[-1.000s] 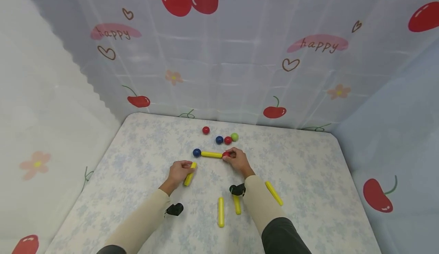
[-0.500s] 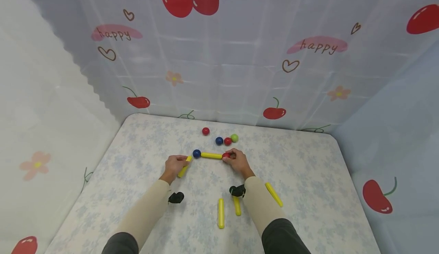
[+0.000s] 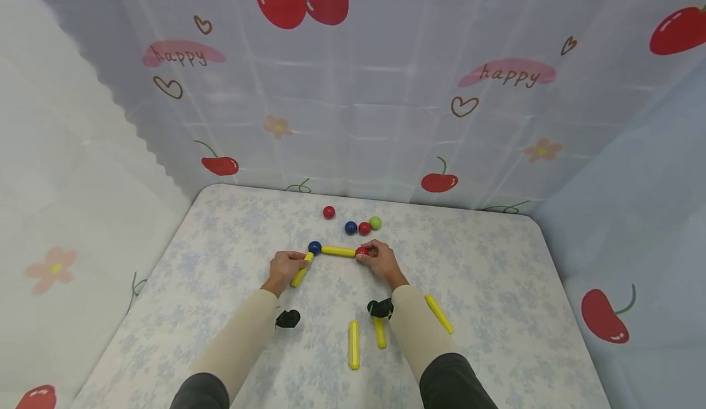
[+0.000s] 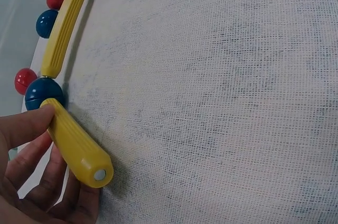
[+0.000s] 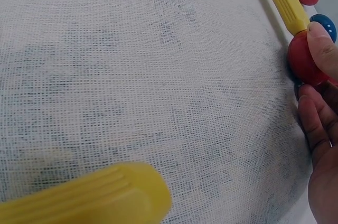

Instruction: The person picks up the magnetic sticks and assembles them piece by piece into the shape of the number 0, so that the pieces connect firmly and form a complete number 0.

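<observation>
Pinched in left grip (image 3: pixel 284 268) near one end: yellow, ribbed, plastic-looking rod (image 4: pixel 82 145), apparently touching glossy blue ball (image 3: pixel 314 247), nearer left edge of bench (image 3: pixel 172 259) than right. Held in right grip (image 3: pixel 382 262): glossy red ball (image 5: pixel 302 63). Probably light, stiff, slightly slick; best taken by ribbed sides.
</observation>
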Motion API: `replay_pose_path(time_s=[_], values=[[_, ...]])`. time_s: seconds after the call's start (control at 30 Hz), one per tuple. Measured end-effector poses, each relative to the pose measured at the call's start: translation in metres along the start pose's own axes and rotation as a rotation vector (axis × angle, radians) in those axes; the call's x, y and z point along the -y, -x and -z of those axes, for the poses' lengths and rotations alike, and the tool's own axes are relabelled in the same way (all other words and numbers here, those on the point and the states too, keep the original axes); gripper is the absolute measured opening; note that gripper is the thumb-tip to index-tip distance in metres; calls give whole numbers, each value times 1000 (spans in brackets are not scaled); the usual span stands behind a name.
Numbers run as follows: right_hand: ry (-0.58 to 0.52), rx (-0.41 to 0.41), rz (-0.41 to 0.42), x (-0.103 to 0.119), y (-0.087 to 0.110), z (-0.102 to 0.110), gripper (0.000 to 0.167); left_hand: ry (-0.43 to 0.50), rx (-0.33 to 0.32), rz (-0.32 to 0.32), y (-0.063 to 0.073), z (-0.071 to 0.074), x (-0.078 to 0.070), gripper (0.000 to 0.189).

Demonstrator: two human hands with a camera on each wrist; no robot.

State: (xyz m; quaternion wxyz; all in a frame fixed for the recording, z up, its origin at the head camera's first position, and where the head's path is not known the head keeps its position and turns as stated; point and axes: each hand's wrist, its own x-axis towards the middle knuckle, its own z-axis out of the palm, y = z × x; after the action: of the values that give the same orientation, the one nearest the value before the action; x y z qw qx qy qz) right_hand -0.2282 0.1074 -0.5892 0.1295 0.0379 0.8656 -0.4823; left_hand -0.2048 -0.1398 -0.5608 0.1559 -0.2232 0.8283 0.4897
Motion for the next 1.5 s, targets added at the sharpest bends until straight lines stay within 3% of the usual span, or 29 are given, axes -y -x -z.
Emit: replay_pose_path(time_s=[0.5, 0.83, 1.17, 1.5], values=[[-21, -1, -9, 2, 1, 0, 33, -36, -9, -27, -2, -7, 5, 25], [-22, -1, -21, 2, 2, 1, 32, -36, -14, -37, 3, -7, 2, 20], [-16, 4, -22, -2, -3, -1, 33, -30, -6, 3, -4, -9, 5, 24], [-11, 4, -13, -2, -1, 0, 33, -37, -1, -34, -7, 1, 10, 24]])
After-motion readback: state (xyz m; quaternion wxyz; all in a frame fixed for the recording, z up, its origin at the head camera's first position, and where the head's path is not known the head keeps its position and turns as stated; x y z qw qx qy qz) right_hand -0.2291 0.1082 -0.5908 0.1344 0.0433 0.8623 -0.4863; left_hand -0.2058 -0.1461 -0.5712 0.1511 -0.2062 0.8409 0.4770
